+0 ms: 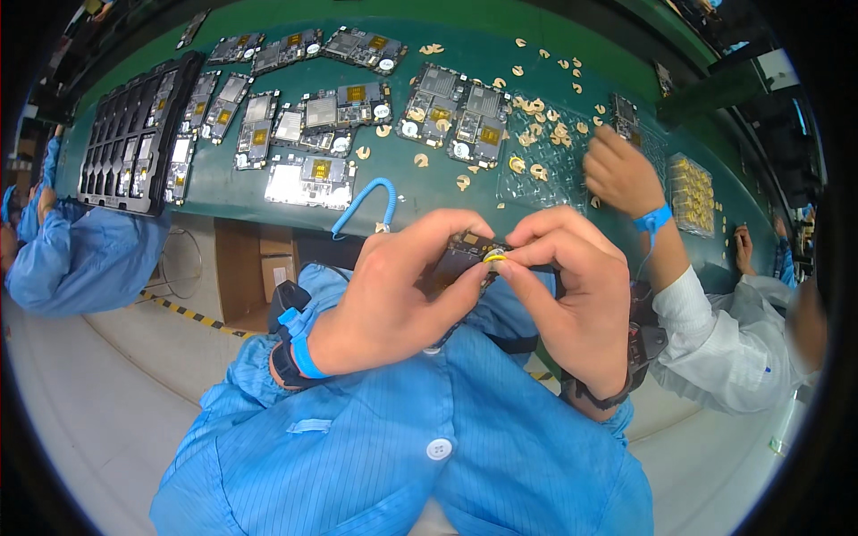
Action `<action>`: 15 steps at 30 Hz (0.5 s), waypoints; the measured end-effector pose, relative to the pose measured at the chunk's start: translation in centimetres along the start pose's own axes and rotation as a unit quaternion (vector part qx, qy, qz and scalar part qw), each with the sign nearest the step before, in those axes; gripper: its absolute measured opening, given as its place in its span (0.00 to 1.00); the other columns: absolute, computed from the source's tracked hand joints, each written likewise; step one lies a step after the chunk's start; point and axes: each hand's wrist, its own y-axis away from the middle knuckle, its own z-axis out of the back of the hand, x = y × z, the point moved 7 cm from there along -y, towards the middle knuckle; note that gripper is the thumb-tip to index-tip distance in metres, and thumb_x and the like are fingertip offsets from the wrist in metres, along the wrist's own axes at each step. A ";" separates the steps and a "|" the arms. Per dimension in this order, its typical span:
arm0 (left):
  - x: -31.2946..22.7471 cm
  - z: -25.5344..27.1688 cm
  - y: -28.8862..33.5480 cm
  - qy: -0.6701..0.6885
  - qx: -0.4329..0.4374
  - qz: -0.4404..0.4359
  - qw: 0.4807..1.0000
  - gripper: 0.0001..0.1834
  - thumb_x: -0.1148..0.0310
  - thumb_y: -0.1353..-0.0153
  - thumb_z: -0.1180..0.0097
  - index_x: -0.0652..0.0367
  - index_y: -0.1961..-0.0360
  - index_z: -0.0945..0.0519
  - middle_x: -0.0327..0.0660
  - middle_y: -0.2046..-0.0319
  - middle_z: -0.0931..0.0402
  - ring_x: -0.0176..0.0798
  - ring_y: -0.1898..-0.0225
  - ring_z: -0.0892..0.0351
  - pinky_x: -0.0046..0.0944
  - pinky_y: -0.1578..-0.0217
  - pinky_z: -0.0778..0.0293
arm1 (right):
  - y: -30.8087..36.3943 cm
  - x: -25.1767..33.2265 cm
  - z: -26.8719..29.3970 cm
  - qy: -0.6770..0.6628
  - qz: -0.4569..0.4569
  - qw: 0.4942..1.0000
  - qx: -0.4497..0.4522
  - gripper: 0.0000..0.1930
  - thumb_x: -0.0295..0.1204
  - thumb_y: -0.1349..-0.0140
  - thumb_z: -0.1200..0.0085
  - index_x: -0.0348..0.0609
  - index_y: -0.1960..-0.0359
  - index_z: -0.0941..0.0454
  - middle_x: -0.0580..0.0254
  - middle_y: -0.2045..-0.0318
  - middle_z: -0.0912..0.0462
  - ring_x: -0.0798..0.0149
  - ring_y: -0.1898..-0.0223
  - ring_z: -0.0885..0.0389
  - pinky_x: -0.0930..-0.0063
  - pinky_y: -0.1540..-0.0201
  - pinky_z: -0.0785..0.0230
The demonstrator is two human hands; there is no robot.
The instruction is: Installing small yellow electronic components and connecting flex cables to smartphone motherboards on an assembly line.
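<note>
My left hand (393, 286) is closed around a dark circuit board (454, 257), held in front of my chest just off the table's near edge. Between the thumb and fingertips of my right hand (572, 295) is a small round part with a yellow rim (494, 256), pressed against the board's upper right corner. It looks like a coin cell, similar to the discs on other boards. My fingers cover much of the board. A blue wrist strap (302, 344) circles my left wrist, and a coiled blue cord (368, 192) lies at the table edge.
Several circuit boards (310, 181) lie across the green table (429, 192). A black slotted tray (134, 134) stands at left. Cream notched paper pieces (559, 134) are scattered at right, near a clear tray of yellow parts (692, 195). A co-worker's hand (621, 170) reaches in there.
</note>
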 end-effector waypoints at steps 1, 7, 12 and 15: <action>0.3 -0.2 0.1 0.000 0.000 0.001 1.000 0.19 0.77 0.39 0.31 0.58 0.46 0.20 0.38 0.75 0.23 0.27 0.79 0.29 0.34 0.78 0.35 | 0.2 -0.3 0.0 -0.022 -0.007 1.000 -0.009 0.05 0.17 0.40 0.33 0.34 0.65 0.17 0.54 0.60 0.16 0.61 0.62 0.14 0.72 0.59 0.20; -0.1 0.6 -0.2 0.019 0.005 -0.011 1.000 0.19 0.78 0.39 0.32 0.58 0.46 0.19 0.34 0.74 0.22 0.23 0.78 0.30 0.31 0.79 0.36 | 0.0 -1.7 -0.5 -0.210 -0.102 0.972 -0.033 0.07 0.13 0.39 0.34 0.35 0.62 0.17 0.59 0.59 0.17 0.69 0.56 0.16 0.76 0.56 0.19; -0.2 0.6 -0.1 0.183 0.054 0.027 0.981 0.18 0.85 0.34 0.37 0.68 0.43 0.21 0.40 0.54 0.18 0.28 0.50 0.20 0.29 0.50 0.24 | 0.1 -1.7 -1.0 -0.314 -0.165 0.935 0.003 0.14 0.12 0.37 0.35 0.28 0.51 0.20 0.60 0.57 0.18 0.72 0.52 0.18 0.77 0.51 0.19; 1.6 -0.1 0.5 0.157 0.082 0.065 0.982 0.18 0.85 0.32 0.38 0.69 0.42 0.23 0.43 0.49 0.19 0.31 0.46 0.21 0.31 0.48 0.23 | 0.7 -2.9 -1.9 -0.320 -0.163 0.932 0.043 0.14 0.13 0.34 0.37 0.28 0.47 0.21 0.58 0.52 0.16 0.72 0.51 0.17 0.77 0.48 0.20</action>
